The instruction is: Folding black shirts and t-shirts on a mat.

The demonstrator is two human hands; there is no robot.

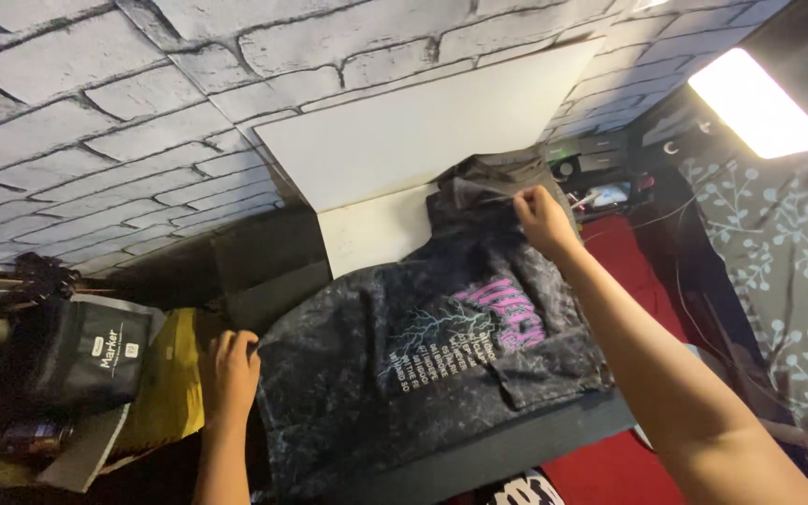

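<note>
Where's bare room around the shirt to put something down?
Bare white board shows between the dark shirt and the brick wall. Red surface is free beyond the right hand. By the left hand it is crowded: black pouch, yellow bag.

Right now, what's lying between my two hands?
In the head view, the dark printed garment spans the gap: the left hand grips one edge, and the right hand pinches the far end.
</note>
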